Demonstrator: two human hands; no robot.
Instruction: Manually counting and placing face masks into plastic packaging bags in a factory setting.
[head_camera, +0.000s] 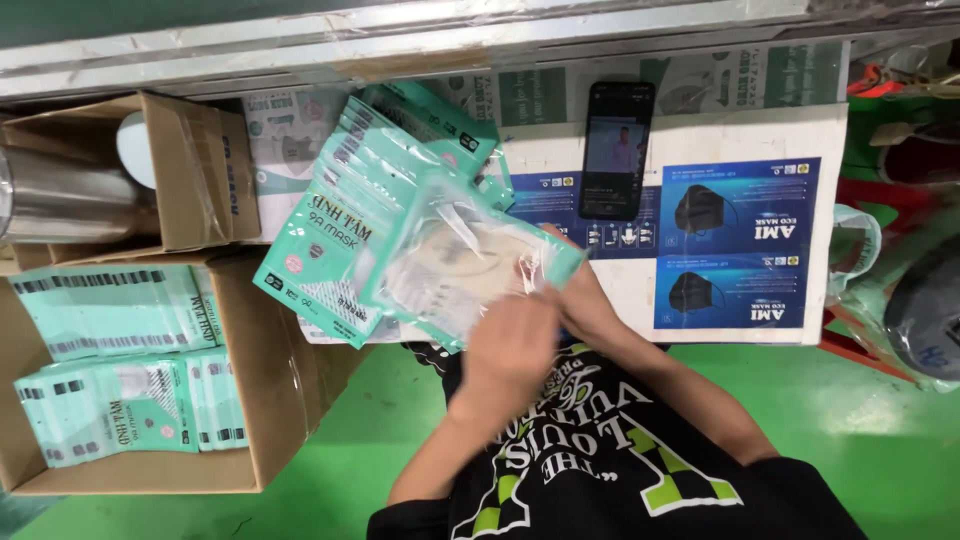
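Observation:
Both my hands meet at the middle of the head view on a clear plastic pouch with teal edges (455, 262) that holds a pale face mask. My left hand (508, 345) covers the pouch's near right corner from above. My right hand (580, 300) grips the pouch's right edge, mostly hidden behind the left hand. The pouch lies on top of a fanned stack of teal mask packets (345, 215) that rests on the work surface.
A cardboard box (270, 400) at the left holds rows of packed teal packets. Another box (195, 175) behind it holds a metal cylinder (65, 195). A lit phone (617, 150) lies on flattened blue-and-white cartons (740, 240). The floor is green.

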